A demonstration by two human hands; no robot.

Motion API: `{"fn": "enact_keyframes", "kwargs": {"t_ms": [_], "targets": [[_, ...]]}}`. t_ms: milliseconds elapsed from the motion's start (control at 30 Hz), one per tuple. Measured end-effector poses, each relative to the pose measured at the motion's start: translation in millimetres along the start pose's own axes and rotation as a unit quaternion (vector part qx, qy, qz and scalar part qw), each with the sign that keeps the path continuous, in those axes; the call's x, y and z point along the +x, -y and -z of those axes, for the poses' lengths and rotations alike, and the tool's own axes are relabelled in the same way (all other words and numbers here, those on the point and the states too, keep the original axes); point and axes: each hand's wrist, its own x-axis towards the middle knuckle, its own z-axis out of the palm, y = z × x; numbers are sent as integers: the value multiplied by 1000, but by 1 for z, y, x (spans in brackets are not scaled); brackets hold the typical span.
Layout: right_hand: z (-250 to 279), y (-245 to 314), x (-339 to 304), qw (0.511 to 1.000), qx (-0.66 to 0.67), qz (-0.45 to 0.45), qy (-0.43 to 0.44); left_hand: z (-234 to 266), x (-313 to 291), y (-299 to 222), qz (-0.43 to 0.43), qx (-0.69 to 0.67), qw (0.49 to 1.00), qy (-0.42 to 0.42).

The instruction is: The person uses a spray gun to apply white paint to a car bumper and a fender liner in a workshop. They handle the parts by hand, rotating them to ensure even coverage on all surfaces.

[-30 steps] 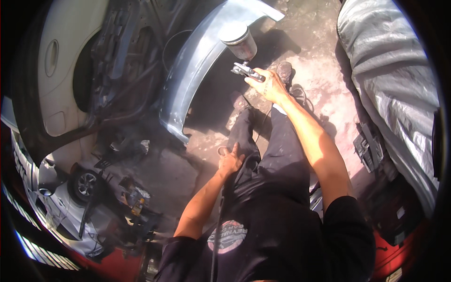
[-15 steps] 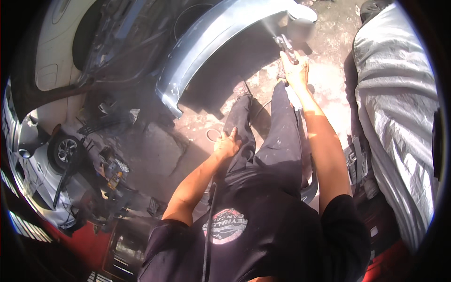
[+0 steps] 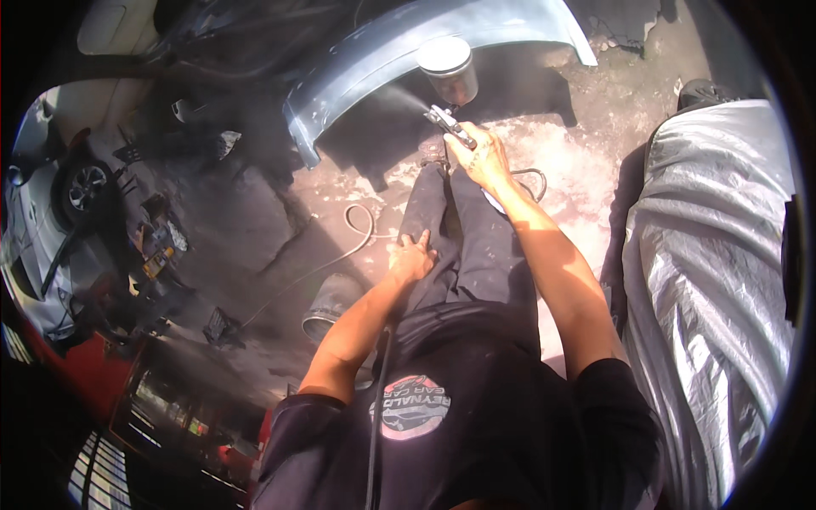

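My right hand [image 3: 483,161] is closed around the handle of a spray gun [image 3: 450,125], held out over the ground beyond my legs. Its clear paint cup [image 3: 459,87] has a white lid and stands above the gun. Pale mist leaves the nozzle toward a light blue-grey car bumper [image 3: 361,75], a long curved piece lying across the far side. The gun stays apart from the bumper, on its near side. On my left leg rests my left hand [image 3: 413,257], fingers spread and holding nothing.
A hose [image 3: 357,234] loops over the concrete left of my legs. Near my left forearm is a grey bucket [image 3: 336,299]. A silver cover [image 3: 701,246] drapes a large shape at right. At left are a car wheel [image 3: 85,187] and scattered parts.
The spray gun has moved left along the bumper, still giving off mist. My view has shifted, bringing the bumper's right end and the bucket into sight. My left hand remains on my leg.
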Motion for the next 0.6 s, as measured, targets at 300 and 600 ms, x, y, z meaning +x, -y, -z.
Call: {"fn": "enact_keyframes", "kwargs": {"t_ms": [300,600], "targets": [[78,-22,23,968,-92,-32,-231,-48,-33,4,47,-137,987,-69],[-117,53,-31,991,-97,94,25,-107,-57,71,85,-228,970,-7]]}}
